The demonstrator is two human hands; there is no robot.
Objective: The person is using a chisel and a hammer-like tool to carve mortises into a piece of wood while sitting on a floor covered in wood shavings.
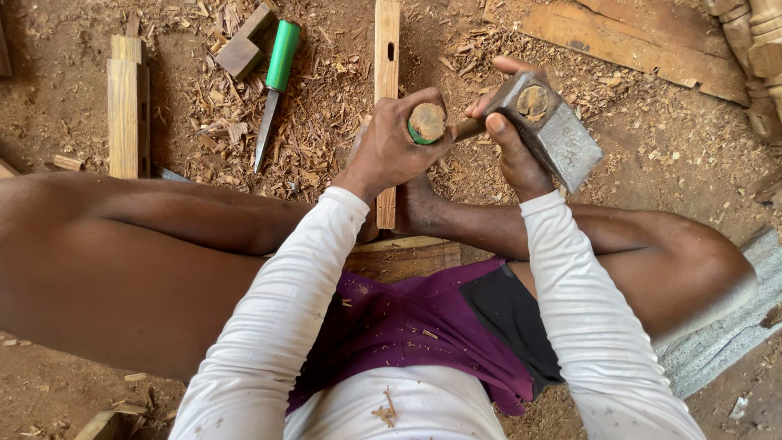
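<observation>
My left hand is closed around a green-handled chisel, whose worn round butt faces up. It stands upright over a long narrow wooden strip with a slot cut in it. My right hand grips a hammer with a heavy grey metal head close beside the chisel's butt. My foot rests on the strip just below my hands. The chisel's blade is hidden behind my left hand.
A second green-handled chisel lies on the shavings at upper left, beside a small wooden block. A thick wooden post lies farther left. Planks and turned wooden legs are at upper right. A concrete slab is under my right leg.
</observation>
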